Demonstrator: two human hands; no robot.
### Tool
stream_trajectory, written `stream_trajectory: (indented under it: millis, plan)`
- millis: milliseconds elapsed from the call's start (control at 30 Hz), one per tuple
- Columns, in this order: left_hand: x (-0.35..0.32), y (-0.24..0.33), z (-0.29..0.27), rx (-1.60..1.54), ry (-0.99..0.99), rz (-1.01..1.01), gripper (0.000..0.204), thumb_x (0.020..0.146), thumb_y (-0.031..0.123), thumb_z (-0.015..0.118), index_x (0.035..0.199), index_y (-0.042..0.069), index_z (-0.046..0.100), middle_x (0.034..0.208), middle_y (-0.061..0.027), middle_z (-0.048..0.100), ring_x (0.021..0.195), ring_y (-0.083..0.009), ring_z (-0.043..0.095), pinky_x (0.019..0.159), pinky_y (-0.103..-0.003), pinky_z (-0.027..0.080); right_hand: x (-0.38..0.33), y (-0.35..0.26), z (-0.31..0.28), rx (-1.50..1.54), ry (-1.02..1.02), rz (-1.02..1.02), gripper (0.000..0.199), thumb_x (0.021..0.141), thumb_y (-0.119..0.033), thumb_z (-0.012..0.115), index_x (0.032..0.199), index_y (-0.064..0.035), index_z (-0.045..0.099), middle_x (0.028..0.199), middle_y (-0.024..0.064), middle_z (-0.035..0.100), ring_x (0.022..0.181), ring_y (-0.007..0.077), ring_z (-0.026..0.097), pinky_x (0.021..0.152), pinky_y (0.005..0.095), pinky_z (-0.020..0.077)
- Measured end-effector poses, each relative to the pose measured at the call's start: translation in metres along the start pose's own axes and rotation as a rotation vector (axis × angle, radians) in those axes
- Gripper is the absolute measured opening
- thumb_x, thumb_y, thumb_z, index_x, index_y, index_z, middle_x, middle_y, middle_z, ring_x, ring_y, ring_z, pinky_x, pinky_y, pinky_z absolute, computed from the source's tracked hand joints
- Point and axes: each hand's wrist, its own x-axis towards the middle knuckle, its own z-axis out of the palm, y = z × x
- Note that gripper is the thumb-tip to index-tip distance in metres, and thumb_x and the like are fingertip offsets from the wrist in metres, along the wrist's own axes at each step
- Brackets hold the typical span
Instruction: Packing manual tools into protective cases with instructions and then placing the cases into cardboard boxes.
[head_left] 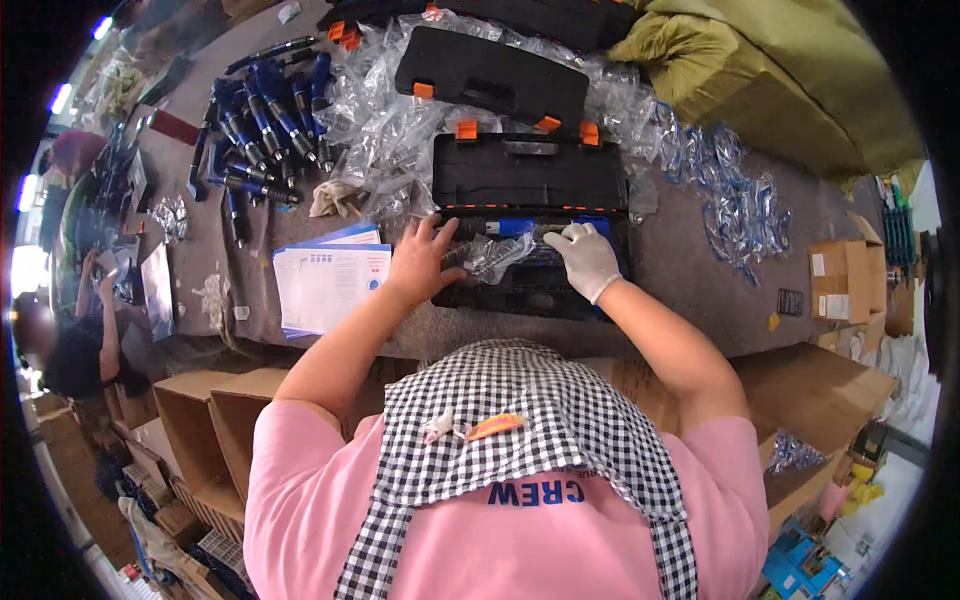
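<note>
A black plastic tool case (530, 297) lies unfolded in front of me, its lid (530, 172) tipped back with orange latches on its edge. In its lower half sits a blue and dark hand tool (598, 226), partly covered by clear plastic bags (497, 256). My bare left hand (420, 258) rests at the case's left end, fingers spread, thumb apart beside the bags. My right hand (585, 258), in a pale glove, lies over the right part with its fingers outstretched on the tool; its fingertips are partly hidden. Neither hand visibly grips anything.
Beyond it lies a closed black case (490, 75) among clear bags (370, 120). Several blue and black tools (265, 120) are piled left of printed sheets (330, 285). Blue-edged bags (740, 190) and cardboard boxes (840, 280) lie right. Another person (85, 330) works far left.
</note>
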Motion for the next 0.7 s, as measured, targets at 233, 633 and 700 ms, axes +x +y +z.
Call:
stream_trajectory:
  millis: [233,633,700]
  plan:
    - [-0.020,-0.004,-0.016,-0.155,-0.007,0.044,0.040,0.075,0.014,0.072,0.113,0.006,0.061,0.105,-0.0159,0.055,0.097,-0.0370,0.058,0.083,-0.044,0.050,-0.007,-0.006,-0.030,0.040,0.193,-0.119,0.039,0.078,-0.011,0.059,0.118,-0.0093,0.061,0.114,0.0079,0.060,0.109,0.0291,0.053,0.095,0.0412,0.0435]
    - [0.053,-0.110,-0.040,-0.479,0.573,-0.349,0.033,0.071,0.020,0.079,0.093,0.002,0.064,0.096,-0.0169,0.062,0.092,-0.0332,0.060,0.083,-0.040,0.048,0.066,-0.100,0.018,0.148,-0.084,-0.172,0.014,0.083,-0.008,0.053,0.095,-0.0034,0.060,0.098,0.0128,0.059,0.090,0.0297,0.062,0.075,0.0413,0.0547]
    - [0.042,-0.186,0.014,-0.258,0.407,-0.288,0.055,0.072,0.029,0.080,0.116,0.004,0.059,0.116,-0.0211,0.059,0.110,-0.0376,0.055,0.093,-0.044,0.045,0.071,-0.109,0.012,0.238,-0.057,-0.348,0.027,0.081,-0.010,0.056,0.107,-0.0016,0.059,0.107,0.0139,0.058,0.090,0.0343,0.060,0.081,0.0417,0.0523]
